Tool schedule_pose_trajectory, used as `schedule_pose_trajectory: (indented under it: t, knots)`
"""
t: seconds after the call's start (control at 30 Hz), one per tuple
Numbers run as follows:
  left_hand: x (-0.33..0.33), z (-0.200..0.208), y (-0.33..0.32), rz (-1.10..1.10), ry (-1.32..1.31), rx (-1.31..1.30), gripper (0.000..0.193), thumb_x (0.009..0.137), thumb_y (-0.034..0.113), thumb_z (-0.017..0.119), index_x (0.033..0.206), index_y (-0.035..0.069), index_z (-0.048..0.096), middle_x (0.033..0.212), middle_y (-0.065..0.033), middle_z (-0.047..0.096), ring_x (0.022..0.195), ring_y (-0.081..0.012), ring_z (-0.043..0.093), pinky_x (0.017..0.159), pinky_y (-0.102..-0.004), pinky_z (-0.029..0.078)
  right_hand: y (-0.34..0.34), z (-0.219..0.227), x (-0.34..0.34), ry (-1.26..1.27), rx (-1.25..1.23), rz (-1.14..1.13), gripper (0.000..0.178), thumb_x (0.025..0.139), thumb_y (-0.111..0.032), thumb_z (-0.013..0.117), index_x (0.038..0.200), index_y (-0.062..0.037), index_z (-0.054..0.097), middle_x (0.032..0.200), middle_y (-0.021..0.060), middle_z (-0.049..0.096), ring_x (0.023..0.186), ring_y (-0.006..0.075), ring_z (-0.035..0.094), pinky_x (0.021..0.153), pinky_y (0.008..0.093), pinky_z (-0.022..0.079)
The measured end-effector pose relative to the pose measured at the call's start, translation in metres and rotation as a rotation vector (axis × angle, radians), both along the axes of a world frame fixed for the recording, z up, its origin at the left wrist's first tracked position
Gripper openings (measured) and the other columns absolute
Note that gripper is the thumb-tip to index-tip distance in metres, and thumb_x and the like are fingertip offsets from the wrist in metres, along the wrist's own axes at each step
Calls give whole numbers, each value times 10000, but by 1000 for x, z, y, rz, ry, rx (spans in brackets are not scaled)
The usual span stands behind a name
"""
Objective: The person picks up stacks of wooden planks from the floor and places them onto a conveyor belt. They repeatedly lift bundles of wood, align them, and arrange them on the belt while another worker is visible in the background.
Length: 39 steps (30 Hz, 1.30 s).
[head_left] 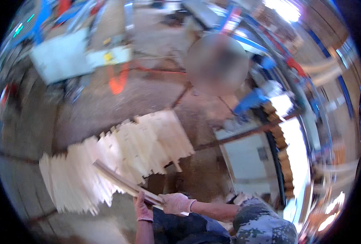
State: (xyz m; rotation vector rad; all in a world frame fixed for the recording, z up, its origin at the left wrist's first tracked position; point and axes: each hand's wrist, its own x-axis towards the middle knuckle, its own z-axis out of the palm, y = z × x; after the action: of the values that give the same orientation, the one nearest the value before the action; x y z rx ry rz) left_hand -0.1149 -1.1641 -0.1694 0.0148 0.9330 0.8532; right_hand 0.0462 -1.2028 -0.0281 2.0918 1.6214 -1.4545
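A long, narrow strip of pale wood [125,184] runs diagonally from the lower middle of the view up and to the left, its far end lying over a fanned spread of short, light-coloured wooden slats [119,158] laid out on the dusty workshop floor [148,93]. Both gloved hands grip the near end of the strip. The left hand [142,208], in a pinkish work glove, is wrapped around it from below, fingers closed on the wood. The right hand [175,202], in a paler glove, is closed over the strip just beside the left, the two almost touching. The person's right forearm comes in from the lower right, with a camouflage-patterned sleeve [262,223] at the bottom edge.

The slats overlap in a wide arc from lower left to the centre, their ends uneven. To the right of them stands a pale flat-topped bench or machine table [245,158] with a stack of brownish wooden pieces [284,162] along its far side. Farther off, blurred by motion, are an orange object [118,81] on the floor and a white panel [62,57] at upper left.
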Motion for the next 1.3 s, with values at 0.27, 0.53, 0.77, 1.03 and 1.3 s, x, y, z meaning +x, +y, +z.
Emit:
schedule_pose_trajectory:
  t: [0.27,0.53,0.77,1.03,1.3]
  knots:
    - [105,183,-62,-407,-148,514,576,906,269,800,1321,10,497,1138,-144,662,1042,-281,670,942,-444,590,-157,109,51,-1,576,-573,819,851,-300,797,1564,-110,442,1168,187,682,1136,397,674,963,519,546]
    - [280,332,-236,-1091,-500,1122,838,912,251,826,1595,-10,416,1561,-145,505,1452,-259,487,1229,-436,396,-404,215,144,651,1233,-1519,599,928,-116,760,1485,-39,554,1240,29,699,1151,104,626,987,317,551]
    - [369,327,-338,-1469,-348,904,538,1004,210,758,1456,-9,564,1282,-108,685,1199,-234,671,1102,-430,555,-667,259,246,-311,1081,-2034,581,849,-319,802,1271,40,625,1048,184,758,968,246,736,862,384,593]
    - [466,371,-318,-1305,-322,1033,477,1020,133,717,1444,-32,575,1269,-124,702,1156,-218,694,1071,-400,574,-776,266,388,-526,443,-2027,680,878,-504,725,1222,82,696,1048,248,774,1027,379,754,910,435,589]
    - [583,404,-222,-877,116,1443,512,993,108,733,1462,-32,586,1248,-69,672,1104,-171,644,1017,-300,515,-737,213,459,-539,341,-1826,620,1069,-483,484,1381,35,620,1313,311,693,1248,468,656,1066,519,518]
